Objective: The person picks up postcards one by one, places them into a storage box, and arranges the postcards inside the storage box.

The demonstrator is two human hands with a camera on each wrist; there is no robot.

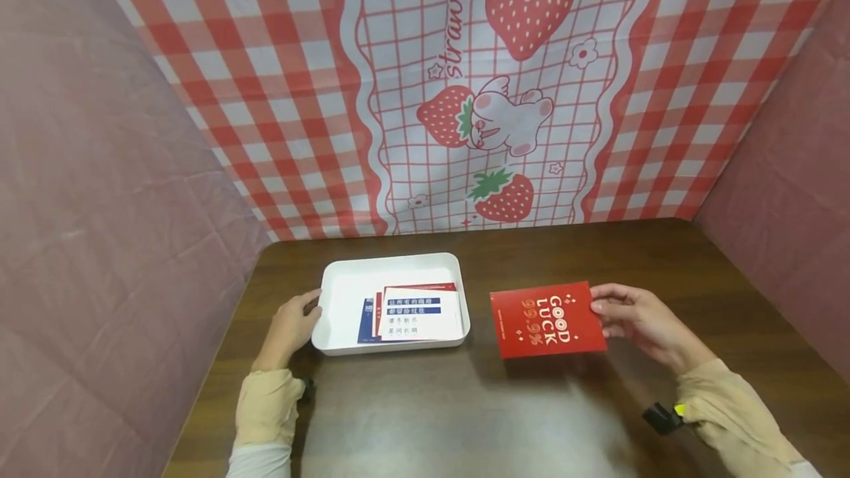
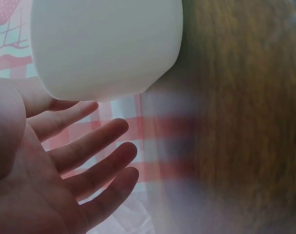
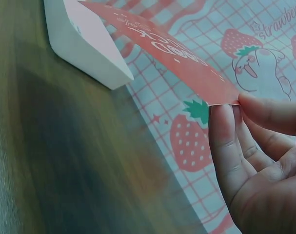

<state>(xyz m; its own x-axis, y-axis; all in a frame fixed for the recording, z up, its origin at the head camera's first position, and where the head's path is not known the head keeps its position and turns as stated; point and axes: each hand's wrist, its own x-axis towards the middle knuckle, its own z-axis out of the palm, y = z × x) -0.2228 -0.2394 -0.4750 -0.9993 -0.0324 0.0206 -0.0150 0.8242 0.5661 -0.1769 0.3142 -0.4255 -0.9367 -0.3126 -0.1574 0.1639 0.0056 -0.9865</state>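
My right hand (image 1: 642, 321) pinches the right edge of a red card (image 1: 550, 319) printed "GOOD LUCK 99.9%". In the right wrist view the red card (image 3: 172, 53) bends slightly, held above the table between thumb and fingers (image 3: 223, 141). A white tray (image 1: 345, 271) stands left of the card. Inside its right half lie several overlapping cards, with a white card (image 1: 425, 319) bearing blue bands on top. At the tray's left end is my left hand (image 1: 290, 329). Its fingers (image 2: 99, 170) are spread and relaxed beside the tray wall (image 2: 108, 48), and they grip nothing.
Everything rests on a brown wooden table (image 1: 398, 411). Behind it hangs a red-and-white checked cloth (image 1: 292, 94) with strawberry prints. Pink cloth (image 1: 119, 242) covers the left side, and another pink cloth (image 1: 790, 168) the right. Dark straps with small devices (image 1: 662, 417) sit at the wrists.
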